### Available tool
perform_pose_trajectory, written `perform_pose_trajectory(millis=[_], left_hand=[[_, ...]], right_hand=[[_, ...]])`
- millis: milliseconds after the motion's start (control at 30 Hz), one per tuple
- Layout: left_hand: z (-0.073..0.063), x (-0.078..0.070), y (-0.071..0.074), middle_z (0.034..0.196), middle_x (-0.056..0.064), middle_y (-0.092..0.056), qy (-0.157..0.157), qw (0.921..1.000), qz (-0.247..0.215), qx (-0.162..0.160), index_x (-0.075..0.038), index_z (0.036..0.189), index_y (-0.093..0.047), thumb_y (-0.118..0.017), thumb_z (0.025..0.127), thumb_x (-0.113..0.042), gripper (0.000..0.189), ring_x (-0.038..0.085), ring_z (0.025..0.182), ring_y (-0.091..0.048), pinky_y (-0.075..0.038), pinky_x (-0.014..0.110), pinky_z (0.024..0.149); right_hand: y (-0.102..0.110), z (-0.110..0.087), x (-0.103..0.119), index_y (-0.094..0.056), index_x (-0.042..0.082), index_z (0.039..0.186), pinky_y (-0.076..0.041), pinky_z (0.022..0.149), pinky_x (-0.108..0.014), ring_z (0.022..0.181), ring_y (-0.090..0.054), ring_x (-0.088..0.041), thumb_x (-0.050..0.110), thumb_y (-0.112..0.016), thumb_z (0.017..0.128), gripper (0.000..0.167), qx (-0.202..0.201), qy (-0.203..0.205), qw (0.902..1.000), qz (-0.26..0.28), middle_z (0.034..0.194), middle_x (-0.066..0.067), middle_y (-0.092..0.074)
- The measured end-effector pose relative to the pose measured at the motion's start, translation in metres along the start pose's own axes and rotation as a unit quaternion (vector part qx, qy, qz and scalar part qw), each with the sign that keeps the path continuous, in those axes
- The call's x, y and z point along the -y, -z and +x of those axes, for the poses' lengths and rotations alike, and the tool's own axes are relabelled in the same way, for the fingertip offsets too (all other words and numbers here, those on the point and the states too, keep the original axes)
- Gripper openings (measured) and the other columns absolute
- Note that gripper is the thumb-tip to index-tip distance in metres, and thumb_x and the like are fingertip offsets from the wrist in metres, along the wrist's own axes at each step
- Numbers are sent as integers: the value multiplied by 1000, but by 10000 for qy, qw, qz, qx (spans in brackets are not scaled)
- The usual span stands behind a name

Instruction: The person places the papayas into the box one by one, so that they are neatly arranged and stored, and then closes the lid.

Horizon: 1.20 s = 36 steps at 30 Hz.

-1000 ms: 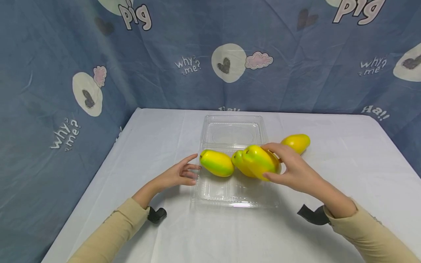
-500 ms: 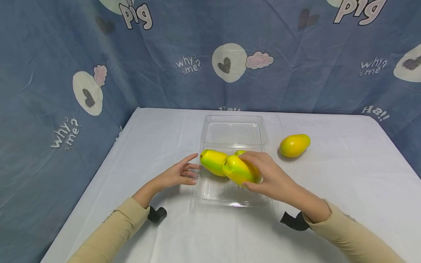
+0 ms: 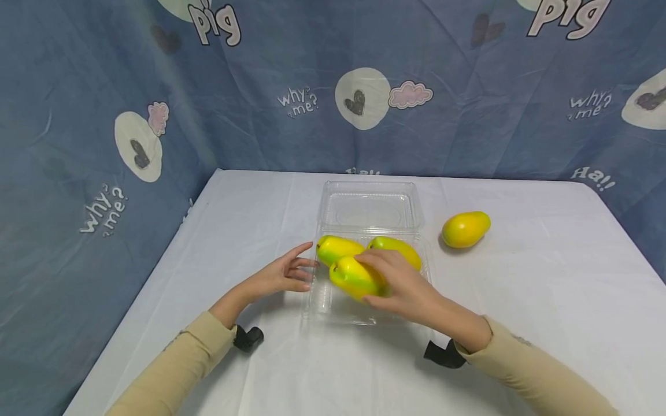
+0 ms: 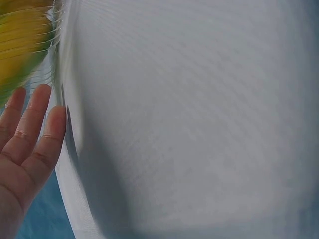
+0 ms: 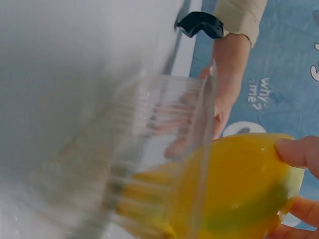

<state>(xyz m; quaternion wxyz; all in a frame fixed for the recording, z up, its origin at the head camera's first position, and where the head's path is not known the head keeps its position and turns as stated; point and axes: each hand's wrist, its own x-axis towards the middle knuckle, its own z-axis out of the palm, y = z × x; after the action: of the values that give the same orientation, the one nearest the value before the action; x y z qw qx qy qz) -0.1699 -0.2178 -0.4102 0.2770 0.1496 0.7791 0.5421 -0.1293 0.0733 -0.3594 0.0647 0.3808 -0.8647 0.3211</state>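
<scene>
My right hand grips a yellow-green mango over the near part of a clear plastic clamshell box. In the right wrist view thumb and fingers hold one end of this mango, seen partly through the box wall. Behind it, two more mangoes lie side by side in the box: one at the left, one at the right, partly hidden by my right hand. My left hand has its fingers spread at the box's left side; in the left wrist view its fingertips are right by the ribbed wall.
The box's lid lies folded back behind the base. Another mango rests on the white tablecloth to the right. A patterned blue curtain hangs behind and to the left of the table. Black straps hang at both wrists.
My right hand has carried the mango left and toward me, from above the right mango to the front of the box. The left hand stays still.
</scene>
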Motion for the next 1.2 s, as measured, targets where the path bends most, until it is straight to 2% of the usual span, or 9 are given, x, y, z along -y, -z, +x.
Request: perform_pose_trajectory(millis=[400, 900, 1200], left_hand=[[-1, -1, 0, 142, 17, -36, -38, 9996, 67, 253, -21, 149, -4, -69, 82, -18, 93, 31, 120, -47, -46, 39, 91], [-2, -1, -1, 142, 17, -35, -74, 9995, 33, 310, -21, 149, -3, -69, 82, -17, 94, 31, 118, -49, -47, 39, 90], [-3, -3, -2, 143, 18, -34, -88, 9995, 14, 317, -20, 149, -2, -71, 80, -19, 97, 31, 117, -49, -47, 38, 90]], right_hand=[[-21, 5, 3, -51, 3, 124, -39, 97, -44, 114, -49, -30, 20, -77, 72, 60, 91, -280, 9995, -100, 123, -13, -55], [-41, 6, 7, -51, 4, 124, -39, 97, -43, 113, -48, -29, 21, -76, 74, 59, 284, -172, 9993, -148, 122, -12, -54], [-50, 6, 6, -50, 7, 127, -44, 93, -40, 113, -48, -27, 25, -76, 74, 61, 320, -175, 9988, -331, 124, -10, -52]])
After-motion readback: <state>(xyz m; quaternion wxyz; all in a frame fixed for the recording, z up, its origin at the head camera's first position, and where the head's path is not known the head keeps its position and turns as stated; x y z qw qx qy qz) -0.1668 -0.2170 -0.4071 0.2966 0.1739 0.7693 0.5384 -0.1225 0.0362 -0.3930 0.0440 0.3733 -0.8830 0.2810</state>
